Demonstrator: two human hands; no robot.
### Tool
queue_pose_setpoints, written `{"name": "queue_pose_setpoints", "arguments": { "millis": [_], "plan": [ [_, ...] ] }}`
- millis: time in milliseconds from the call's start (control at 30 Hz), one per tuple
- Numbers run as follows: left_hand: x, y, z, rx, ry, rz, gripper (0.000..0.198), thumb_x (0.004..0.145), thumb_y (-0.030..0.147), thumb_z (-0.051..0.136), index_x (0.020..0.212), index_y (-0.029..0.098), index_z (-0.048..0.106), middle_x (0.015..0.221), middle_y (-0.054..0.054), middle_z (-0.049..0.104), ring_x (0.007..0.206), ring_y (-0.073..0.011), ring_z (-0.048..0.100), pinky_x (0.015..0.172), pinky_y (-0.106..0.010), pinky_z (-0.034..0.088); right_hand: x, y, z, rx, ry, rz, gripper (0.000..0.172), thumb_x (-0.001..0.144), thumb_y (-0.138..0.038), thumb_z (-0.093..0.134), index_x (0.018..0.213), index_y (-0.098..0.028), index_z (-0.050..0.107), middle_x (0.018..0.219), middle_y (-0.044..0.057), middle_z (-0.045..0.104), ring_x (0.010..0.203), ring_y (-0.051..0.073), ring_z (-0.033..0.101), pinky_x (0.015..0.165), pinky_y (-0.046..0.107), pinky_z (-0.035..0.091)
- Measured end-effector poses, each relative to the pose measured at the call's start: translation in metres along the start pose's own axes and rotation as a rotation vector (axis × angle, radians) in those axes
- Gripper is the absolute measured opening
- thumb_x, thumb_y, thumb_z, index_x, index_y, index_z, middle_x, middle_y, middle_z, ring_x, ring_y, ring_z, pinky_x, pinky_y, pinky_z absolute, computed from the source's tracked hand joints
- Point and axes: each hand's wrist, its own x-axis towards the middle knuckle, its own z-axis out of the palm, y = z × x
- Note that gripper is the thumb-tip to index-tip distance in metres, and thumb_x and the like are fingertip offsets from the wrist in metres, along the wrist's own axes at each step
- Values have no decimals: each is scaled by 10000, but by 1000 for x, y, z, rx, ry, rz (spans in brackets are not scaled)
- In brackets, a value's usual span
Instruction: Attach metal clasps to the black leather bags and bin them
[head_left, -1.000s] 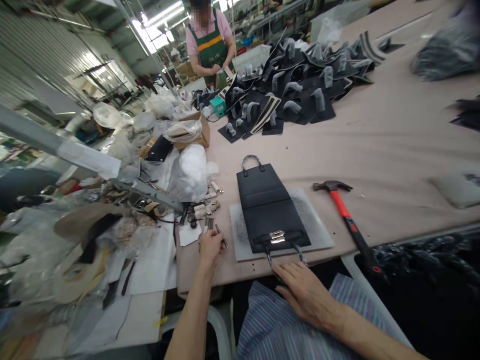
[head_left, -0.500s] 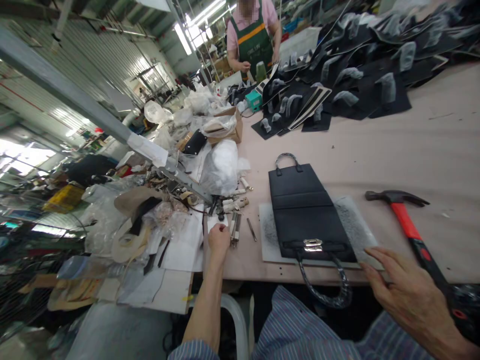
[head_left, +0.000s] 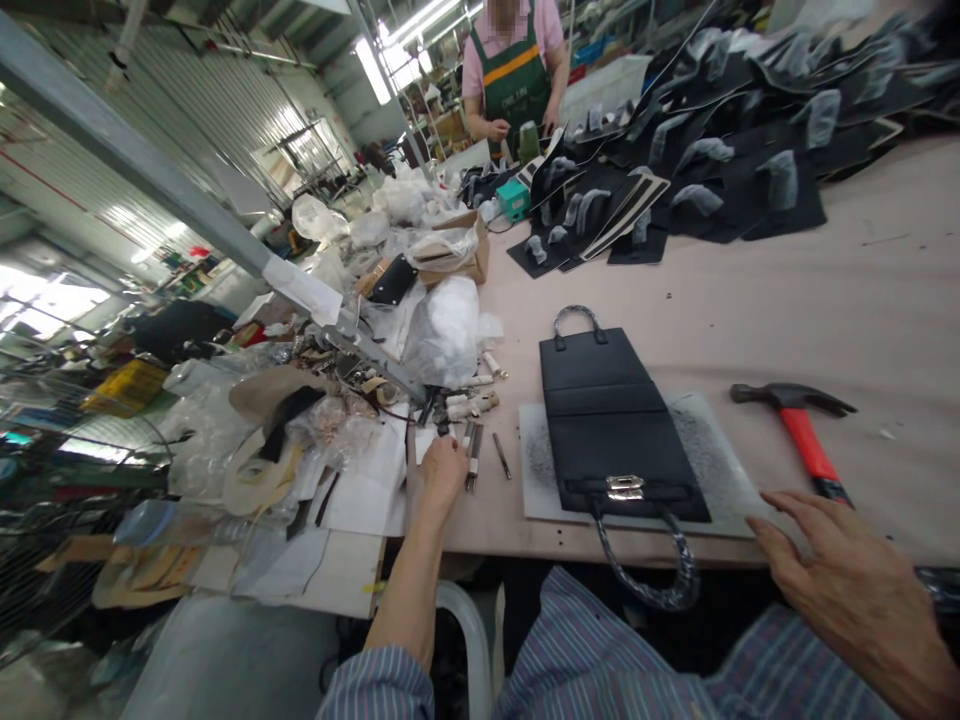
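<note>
My left hand (head_left: 444, 470) is at the left side of the table with its fingers curled in, beside several slim metal rods (head_left: 473, 455). What its fingertips hold, if anything, is hidden. A single metal punch-like rod (head_left: 502, 456) lies to the right of these. My right hand (head_left: 847, 580) is open, fingers stretched out, at the table's front edge near the board's right corner. It covers part of the handle of a claw hammer (head_left: 806, 440). Between my hands, a black handbag panel (head_left: 619, 420) with a silver clasp (head_left: 625, 487) and plastic-wrapped handles lies flat on a grey-white board (head_left: 534, 470).
Black bag panels with wrapped handles (head_left: 705, 180) are heaped at the back right. A teal box (head_left: 514, 200) stands near them. Plastic bags (head_left: 442, 330), a cardboard box (head_left: 476, 250) and a tape roll (head_left: 259, 475) crowd the left, beside a slanting metal post (head_left: 225, 230). Someone in a green apron stands behind.
My right hand has shifted right, away from the board's corner and over the hammer's handle. My left hand has moved slightly forward and right among the small tools.
</note>
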Motion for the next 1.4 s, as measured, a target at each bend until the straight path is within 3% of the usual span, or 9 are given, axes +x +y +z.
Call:
{"name": "queue_pose_setpoints", "arguments": {
  "millis": [100, 267, 467, 533, 667, 800, 933, 1200, 1400],
  "plan": [
    [9, 0, -6, 48, -106, -33, 232, 906, 278, 558, 1010, 151, 722, 1110, -170, 756, 1062, -273, 703, 818, -296, 480, -1, 5, 3, -64, 28, -74, 349, 1007, -429, 455, 1102, -151, 642, 1051, 169, 678, 974, 315, 641, 900, 454, 514],
    [36, -1, -5, 85, -268, 60, 132, 763, 266, 672, 816, 147, 690, 955, -196, 768, 933, -322, 725, 701, -305, 474, 1, 4, 1, -90, 10, 9, 269, 993, -317, 493, 1122, -124, 630, 1092, 152, 665, 1006, 289, 631, 901, 433, 525],
    [63, -4, 5, 135, -284, 148, 91, 641, 215, 689, 685, 192, 614, 789, -133, 732, 845, -335, 716, 669, -328, 479, 8, -8, -5, 22, -75, 72, 235, 945, -220, 553, 1139, -141, 660, 1143, 133, 656, 1059, 281, 614, 956, 433, 485],
    [59, -11, 2, -36, -283, 67, 131, 611, 194, 713, 636, 198, 584, 666, -69, 675, 752, -309, 696, 621, -315, 471, 8, -12, -7, 47, -133, 73, 237, 930, -209, 579, 1144, -165, 668, 1171, 119, 651, 1076, 285, 602, 973, 449, 461],
    [38, -30, -11, -720, -424, -206, 221, 589, 186, 796, 719, 169, 618, 626, 2, 630, 598, -199, 626, 545, -269, 489, 11, -18, -6, 73, -215, 45, 286, 903, -195, 615, 1184, -203, 672, 1247, 99, 635, 1134, 301, 564, 1018, 492, 411],
    [8, -33, -21, -1234, -388, -221, 344, 542, 133, 877, 789, 136, 637, 726, -14, 696, 657, -156, 660, 607, -244, 557, 15, -20, 3, 122, -269, 32, 324, 911, -213, 630, 1234, -214, 659, 1326, 105, 609, 1215, 315, 522, 1066, 533, 373],
    [-29, 7, -9, -1468, -326, -97, 453, 520, 246, 964, 835, 142, 656, 815, -38, 750, 730, -184, 704, 641, -258, 580, 16, -20, 14, 156, -298, 66, 396, 899, -197, 632, 1293, -236, 628, 1421, 98, 566, 1330, 338, 443, 1124, 612, 299],
    [-86, 135, 50, -1491, -320, 304, 435, 732, 418, 869, 967, 175, 596, 1042, -97, 776, 903, -229, 757, 841, -357, 605, 14, -16, 21, 218, -306, 125, 457, 852, -188, 644, 1302, -264, 613, 1480, 93, 507, 1385, 330, 401, 1135, 633, 301],
    [-100, 185, 65, -1384, -376, 429, 297, 833, 336, 751, 1022, 186, 578, 1121, -117, 753, 966, -239, 742, 770, -354, 633, 14, -18, 23, 211, -286, 199, 582, 815, -202, 648, 1384, -220, 529, 1544, 133, 429, 1438, 358, 346, 1171, 642, 277]
  ]
}}
